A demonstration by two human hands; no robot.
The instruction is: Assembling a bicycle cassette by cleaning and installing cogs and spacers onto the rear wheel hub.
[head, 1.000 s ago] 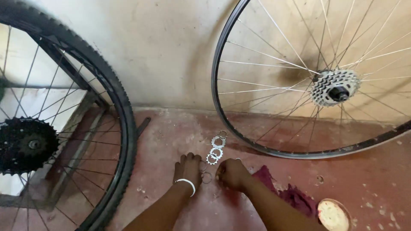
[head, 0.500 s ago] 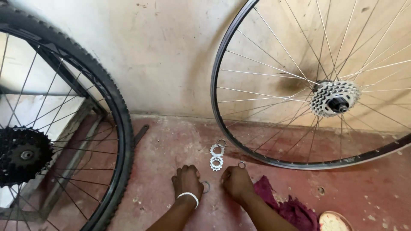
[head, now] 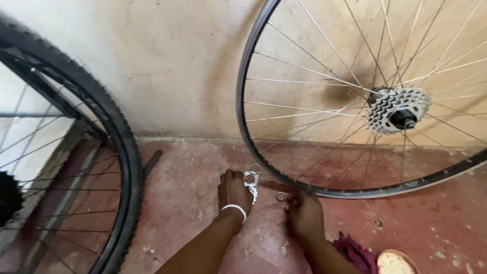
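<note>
Loose sprockets [head: 251,183]: small silver pile on the red floor [head: 193,203], just in front of the bare wheel rim [head: 355,192]. Left hand [head: 233,192] rests beside them, fingers together, touching. Right hand [head: 303,213] curled; whether it pinches anything cannot be told. Small ring [head: 280,196] lies between. Advice: lift pieces singly, keeping their order.

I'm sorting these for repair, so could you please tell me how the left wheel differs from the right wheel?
The left wheel wears a knobby black tyre; the right wheel is a bare rim. The right wheel's cogs are bright silver and in full view; the left wheel's cogs are dark and cut off by the frame edge. The right wheel leans on the wall; the left wheel stands nearer the camera. Both have thin wire spokes.
</note>
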